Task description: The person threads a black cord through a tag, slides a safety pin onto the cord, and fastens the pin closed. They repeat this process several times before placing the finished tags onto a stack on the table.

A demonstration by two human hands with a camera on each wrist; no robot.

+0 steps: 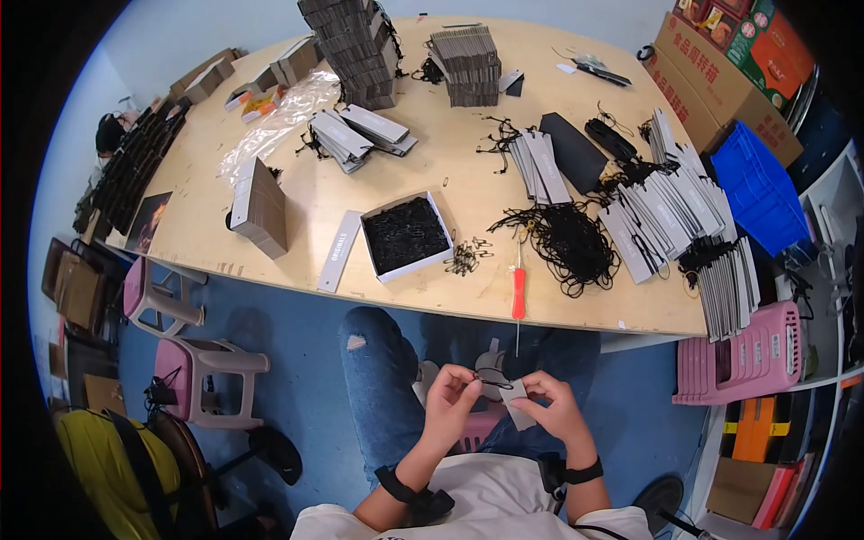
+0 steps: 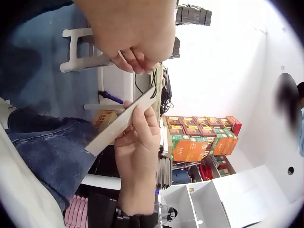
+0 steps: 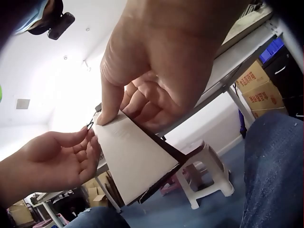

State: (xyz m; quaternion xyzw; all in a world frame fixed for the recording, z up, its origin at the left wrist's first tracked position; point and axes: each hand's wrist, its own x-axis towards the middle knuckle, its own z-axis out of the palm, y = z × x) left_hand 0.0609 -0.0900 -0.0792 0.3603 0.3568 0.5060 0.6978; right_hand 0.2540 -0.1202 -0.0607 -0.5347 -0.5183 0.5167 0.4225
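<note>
In the head view both hands are together over the lap, below the table's front edge. The right hand (image 1: pixel 555 409) pinches a pale grey hang tag (image 1: pixel 518 409) between thumb and fingers near its corded end. A thin black cord (image 1: pixel 497 382) runs from the tag toward the left hand (image 1: pixel 450 405), whose thumb and fingertip pinch it. The right wrist view shows the tag's broad pale face (image 3: pixel 135 156), with a dark layer behind its edge. Seen from the left wrist, the tag (image 2: pixel 118 126) slants edge-on, its cord end close to the left fingertips.
On the table (image 1: pixel 333 207) are a white box (image 1: pixel 414 273) of black pins, loose pins (image 1: pixel 468 256), and a red-handled tool (image 1: pixel 519 292) jutting over the front edge. A tangle of black cords (image 1: pixel 571 247) and corded tags (image 1: pixel 670 211) lie right; stacked tags (image 1: pixel 259 207) stand left.
</note>
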